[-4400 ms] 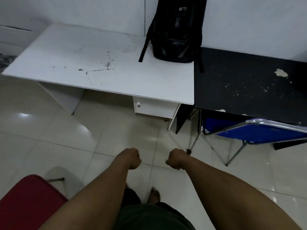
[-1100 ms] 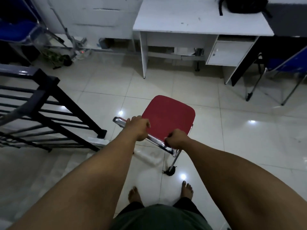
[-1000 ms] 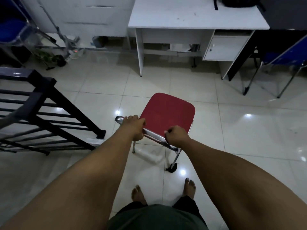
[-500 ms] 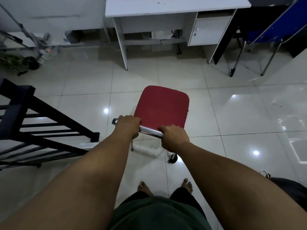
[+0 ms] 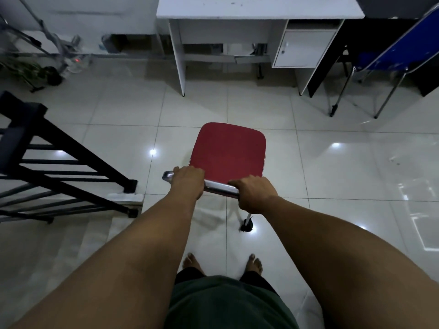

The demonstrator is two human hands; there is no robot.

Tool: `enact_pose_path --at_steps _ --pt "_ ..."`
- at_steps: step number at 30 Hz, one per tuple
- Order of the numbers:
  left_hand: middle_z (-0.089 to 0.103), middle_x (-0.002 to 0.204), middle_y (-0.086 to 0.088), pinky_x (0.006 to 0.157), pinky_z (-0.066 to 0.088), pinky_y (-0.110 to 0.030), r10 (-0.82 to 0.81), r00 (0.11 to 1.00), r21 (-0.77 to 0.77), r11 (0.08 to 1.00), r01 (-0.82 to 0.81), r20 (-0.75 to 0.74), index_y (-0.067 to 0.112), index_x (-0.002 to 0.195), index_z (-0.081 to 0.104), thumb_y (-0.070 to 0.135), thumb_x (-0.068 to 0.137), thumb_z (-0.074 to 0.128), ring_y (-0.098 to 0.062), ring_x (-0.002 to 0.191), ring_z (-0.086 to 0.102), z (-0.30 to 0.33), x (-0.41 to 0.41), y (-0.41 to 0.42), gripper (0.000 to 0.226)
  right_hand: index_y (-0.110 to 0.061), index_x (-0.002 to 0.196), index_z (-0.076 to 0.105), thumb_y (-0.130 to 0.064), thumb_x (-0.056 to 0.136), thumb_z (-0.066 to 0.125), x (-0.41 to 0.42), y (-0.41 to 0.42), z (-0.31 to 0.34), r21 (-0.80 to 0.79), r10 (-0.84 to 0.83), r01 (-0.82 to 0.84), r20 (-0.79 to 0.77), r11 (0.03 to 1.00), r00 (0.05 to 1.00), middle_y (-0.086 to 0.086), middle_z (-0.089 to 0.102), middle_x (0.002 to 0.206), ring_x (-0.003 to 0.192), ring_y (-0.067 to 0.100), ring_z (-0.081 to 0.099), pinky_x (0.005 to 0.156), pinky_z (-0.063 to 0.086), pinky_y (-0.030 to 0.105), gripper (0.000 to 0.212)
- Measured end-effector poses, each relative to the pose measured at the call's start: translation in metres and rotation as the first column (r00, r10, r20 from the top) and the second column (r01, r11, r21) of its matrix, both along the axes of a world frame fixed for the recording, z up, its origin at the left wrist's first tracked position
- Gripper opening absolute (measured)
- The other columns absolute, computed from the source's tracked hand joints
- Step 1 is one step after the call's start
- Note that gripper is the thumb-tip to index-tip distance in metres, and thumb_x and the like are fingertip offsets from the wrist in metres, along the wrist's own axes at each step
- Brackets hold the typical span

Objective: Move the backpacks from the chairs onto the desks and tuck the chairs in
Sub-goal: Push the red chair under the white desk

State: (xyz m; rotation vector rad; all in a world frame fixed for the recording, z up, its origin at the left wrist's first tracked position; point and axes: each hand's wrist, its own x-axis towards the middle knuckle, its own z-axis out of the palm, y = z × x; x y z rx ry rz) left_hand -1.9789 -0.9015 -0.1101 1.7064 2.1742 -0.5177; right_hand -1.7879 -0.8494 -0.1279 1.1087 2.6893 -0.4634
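Red chair: standing on the tiled floor, well apart from the white worktop ahead and roughly lined up with the open knee space under it, so that a straight push is likely all that is being set up.
Chrome back rail: being used as the handle; it is the nearest and highest bar, and a grasp there leaves the seat facing the worktop.
Left hand: being kept clamped over the rail near its left end, fingers curled round it.
Right hand: being kept clamped over the rail near its right end, so that the chair is being steered evenly from both sides.
Blue chair: being seen at the right with its seat partly beneath the black worktop; it appears to be tucked in, though the frame edge is cutting it off.
Backpacks: none being shown; their place cannot be told.
Black railing: standing to the left at the stair edge, just beside the route, so drift that way is being avoided by the centred grip.
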Motion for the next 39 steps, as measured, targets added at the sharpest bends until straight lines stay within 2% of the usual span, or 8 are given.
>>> enact_pose_path --at_steps 6,14,20,23,26,30,33,39 --pt "0.061 0.097 -0.002 0.086 0.035 -0.035 0.062 0.995 -0.039 0.998 -0.059 0.083 0.024 0.111 0.067 0.013 0.079 0.063 -0.024 0.092 0.058 0.001 0.044 0.001 0.034 -0.037 0.106 0.06 -0.014 0.074 0.059 0.052 0.013 0.006 0.019 0.061 -0.062 0.067 0.998 0.996 -0.009 0.061 0.075 0.064 0.019 0.056 0.054 0.039 0.028 0.039" --pt "0.07 0.116 0.005 0.084 0.05 -0.031 0.034 0.945 0.039 0.998 -0.05 0.327 0.031 0.128 0.065 0.054 0.066 0.078 -0.019 0.102 0.064 -0.008 0.079 -0.003 0.067 -0.042 0.115 0.061 -0.01 0.074 0.059 0.112 0.029 0.005 0.075 0.085 -0.093 0.11 0.993 0.99 -0.009 0.067 0.088 0.079 0.021 0.063 0.058 0.038 0.029 0.052" --pt "0.061 0.118 0.0 0.083 0.044 -0.035 0.007 0.96 -0.044 0.999 0.006 0.28 0.03 0.126 0.053 0.019 0.074 0.067 -0.024 0.105 0.053 -0.017 0.106 -0.007 0.054 -0.031 0.099 0.065 -0.005 0.071 0.06 0.126 0.02 0.002 0.053 0.006 -0.01 0.074 0.999 0.997 -0.004 0.057 0.075 0.068 0.025 0.058 0.057 0.034 0.03 0.038" --pt "0.061 0.114 -0.005 0.079 0.052 -0.035 0.067 0.953 -0.091 0.995 -0.042 0.296 0.029 0.126 0.053 0.01 0.074 0.061 -0.024 0.092 0.057 -0.018 0.11 -0.005 0.055 -0.03 0.109 0.067 -0.025 0.072 0.063 0.128 0.019 -0.003 -0.034 -0.067 0.065 -0.03 0.997 0.997 -0.002 0.068 0.087 0.082 0.026 0.064 0.067 0.051 0.033 0.038" --pt "0.061 0.111 -0.004 0.077 0.053 -0.034 0.075 0.959 -0.03 0.997 -0.069 0.273 0.034 0.123 0.056 0.009 0.074 0.06 -0.025 0.088 0.059 -0.019 0.111 -0.007 0.055 -0.032 0.127 0.06 -0.051 0.069 0.065 0.127 0.02 -0.004 -0.089 -0.041 0.034 -0.084 0.995 0.996 -0.003 0.071 0.097 0.087 0.024 0.065 0.075 0.054 0.035 0.061" --pt "0.067 0.1 -0.001 0.076 0.057 -0.036 0.045 0.965 0.092 0.993 -0.071 0.257 0.036 0.114 0.067 0.005 0.075 0.06 -0.024 0.083 0.064 -0.024 0.112 -0.013 0.05 -0.029 0.1 0.058 -0.021 0.075 0.061 0.122 0.021 -0.01 0.078 0.002 -0.005 0.049 0.997 0.999 -0.003 0.058 0.073 0.067 0.027 0.06 0.058 0.047 0.033 0.026" --pt "0.068 0.096 0.0 0.075 0.058 -0.035 0.013 0.97 0.126 0.991 -0.045 0.242 0.036 0.114 0.07 0.004 0.076 0.061 -0.024 0.082 0.065 -0.025 0.11 -0.013 0.05 -0.029 0.094 0.062 -0.012 0.069 0.06 0.121 0.022 -0.01 0.159 0.038 -0.051 0.083 0.986 0.996 -0.005 0.049 0.063 0.052 0.024 0.046 0.051 0.033 0.028 0.03" --pt "0.071 0.101 -0.002 0.079 0.058 -0.036 -0.014 0.976 0.149 0.989 -0.019 0.215 0.036 0.118 0.068 0.009 0.075 0.065 -0.026 0.087 0.067 -0.023 0.109 -0.012 0.051 -0.033 0.1 0.065 -0.013 0.066 0.061 0.12 0.025 -0.013 0.215 0.065 -0.077 0.063 0.974 0.996 -0.003 0.064 0.067 0.051 0.026 0.044 0.051 0.029 0.027 0.04"
